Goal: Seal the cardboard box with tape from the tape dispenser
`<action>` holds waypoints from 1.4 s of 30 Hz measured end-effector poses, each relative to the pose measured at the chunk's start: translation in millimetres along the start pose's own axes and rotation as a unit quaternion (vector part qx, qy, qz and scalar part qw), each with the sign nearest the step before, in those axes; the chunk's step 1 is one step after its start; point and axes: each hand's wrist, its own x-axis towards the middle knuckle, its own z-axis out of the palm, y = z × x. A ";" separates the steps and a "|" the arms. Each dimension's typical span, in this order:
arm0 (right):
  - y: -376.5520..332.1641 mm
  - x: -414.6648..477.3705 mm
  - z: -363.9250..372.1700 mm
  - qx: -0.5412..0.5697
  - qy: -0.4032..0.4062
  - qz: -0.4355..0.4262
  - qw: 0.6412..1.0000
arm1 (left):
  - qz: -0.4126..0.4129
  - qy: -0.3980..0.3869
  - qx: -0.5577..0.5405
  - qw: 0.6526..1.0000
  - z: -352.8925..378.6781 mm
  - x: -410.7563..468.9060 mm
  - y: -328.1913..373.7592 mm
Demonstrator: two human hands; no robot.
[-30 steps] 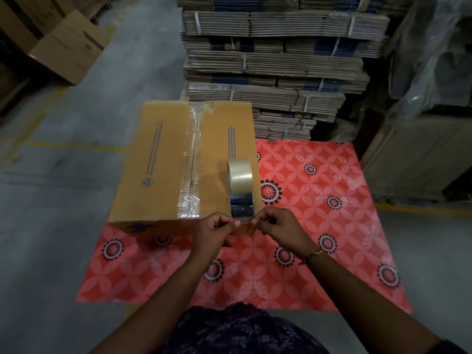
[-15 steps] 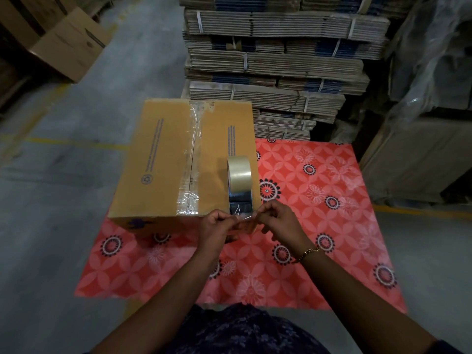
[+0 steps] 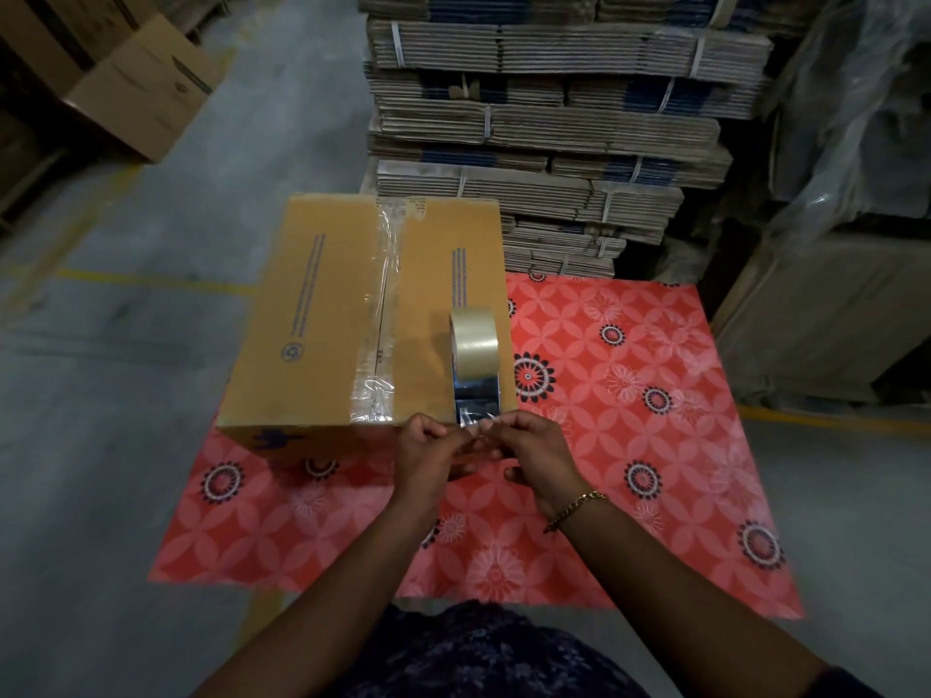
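Observation:
A brown cardboard box (image 3: 312,314) stands on a red flowered mat (image 3: 629,395), flaps closed, with a clear tape strip (image 3: 380,319) along its centre seam. A tape dispenser (image 3: 474,360) with a roll of clear tape stands upright on the box's right flap near the front edge. My left hand (image 3: 428,455) and my right hand (image 3: 534,455) meet just in front of the dispenser. Both pinch the loose end of the tape (image 3: 473,423) between their fingertips.
Bundled stacks of flat cardboard (image 3: 554,118) rise right behind the box and mat. Another carton (image 3: 146,88) sits at the far left on the concrete floor. Plastic-wrapped goods (image 3: 856,143) and a large carton (image 3: 831,314) stand to the right. Yellow floor lines cross the floor.
Both hands have risen slightly from the box's front face to the dispenser's front edge, and a bit of clear tape now shows between the fingertips.

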 end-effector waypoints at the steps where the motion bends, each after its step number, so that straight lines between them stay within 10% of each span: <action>1: 0.0 0.8 -1.6 -0.008 0.006 0.002 1.000 | -0.001 -0.003 -0.006 1.000 -1.3 -0.2 0.7; 29: -10.5 8.2 -20.3 -0.006 -0.083 0.074 0.994 | -0.052 -0.066 -0.067 0.994 3.1 -4.2 -5.5; 42: -6.0 1.5 -20.5 -0.118 -0.016 -0.001 0.993 | 0.005 -0.077 0.101 0.992 -8.9 -1.5 -9.7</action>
